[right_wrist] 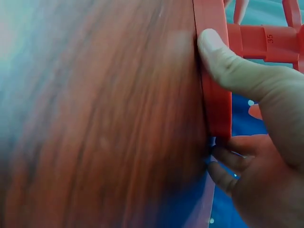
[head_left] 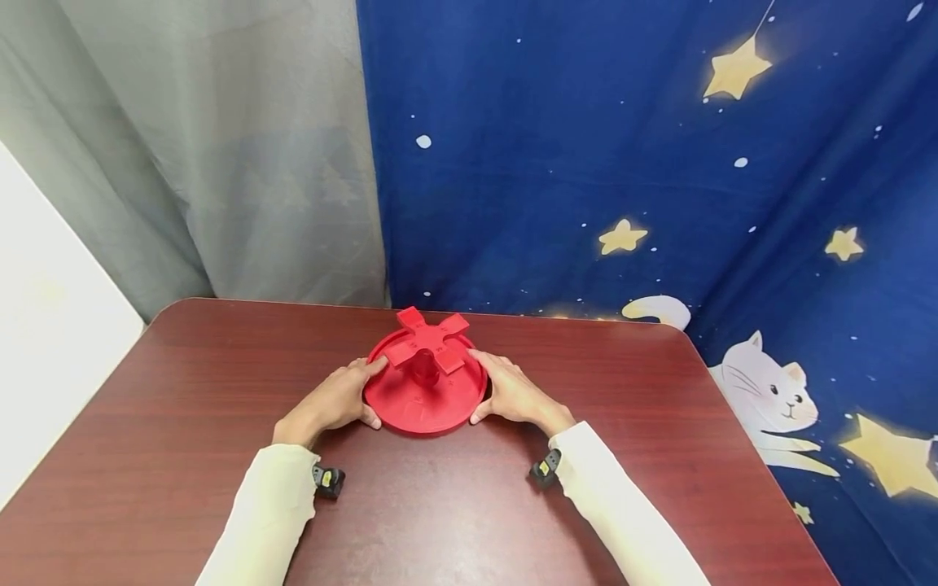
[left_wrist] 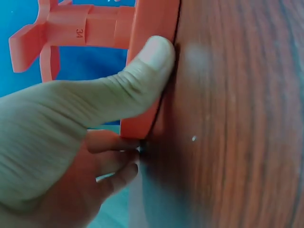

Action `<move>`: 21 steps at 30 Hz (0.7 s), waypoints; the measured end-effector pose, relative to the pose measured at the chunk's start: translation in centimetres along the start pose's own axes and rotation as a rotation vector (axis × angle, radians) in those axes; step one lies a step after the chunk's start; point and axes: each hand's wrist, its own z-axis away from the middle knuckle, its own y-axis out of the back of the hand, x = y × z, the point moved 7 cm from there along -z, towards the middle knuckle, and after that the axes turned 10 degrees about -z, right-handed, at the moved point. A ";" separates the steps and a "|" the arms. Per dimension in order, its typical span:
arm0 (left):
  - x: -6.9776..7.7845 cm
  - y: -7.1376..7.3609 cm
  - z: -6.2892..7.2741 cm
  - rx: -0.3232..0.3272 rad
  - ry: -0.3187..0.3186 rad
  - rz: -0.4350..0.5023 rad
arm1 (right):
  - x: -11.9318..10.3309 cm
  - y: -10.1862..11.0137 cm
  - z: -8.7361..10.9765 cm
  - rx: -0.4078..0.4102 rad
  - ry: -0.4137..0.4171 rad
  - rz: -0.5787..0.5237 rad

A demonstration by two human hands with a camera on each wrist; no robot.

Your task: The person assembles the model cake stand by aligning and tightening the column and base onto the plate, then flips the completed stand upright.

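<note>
A red round plastic base (head_left: 418,413) sits on the table near its far edge. From its middle rises a short post (left_wrist: 66,26), topped by a cross-shaped piece with flat arms (head_left: 432,335). The left hand (head_left: 333,400) grips the base's left rim, thumb at the near side and fingers farther round. Opposite it, the right hand (head_left: 516,395) holds the right rim in the same way. In the left wrist view the thumb presses the base's side wall (left_wrist: 147,28), with the other fingers at its far edge. The right wrist view shows the same on the other wall (right_wrist: 216,104).
The reddish-brown wooden table (head_left: 410,521) has rounded far corners. Behind it hang a grey curtain (head_left: 271,163) and a blue curtain (head_left: 528,163) with stars and a white cat. A small black device is strapped at each wrist.
</note>
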 end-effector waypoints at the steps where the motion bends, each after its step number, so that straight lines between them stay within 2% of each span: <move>1: 0.1 0.0 0.0 0.002 -0.007 0.014 | -0.1 0.2 0.1 0.006 -0.002 -0.017; 7: 0.5 1.0 0.2 0.041 -0.032 0.107 | -1.0 2.0 0.7 0.057 0.033 -0.097; 12: 1.3 2.1 0.8 0.039 -0.062 0.167 | -1.9 2.7 1.1 0.040 0.071 -0.152; 18: 2.1 2.8 1.4 0.043 -0.096 0.159 | -2.4 3.4 1.8 0.046 0.061 -0.176; 21: 2.5 2.8 1.6 0.041 -0.113 0.121 | -2.8 3.8 2.0 0.059 0.059 -0.173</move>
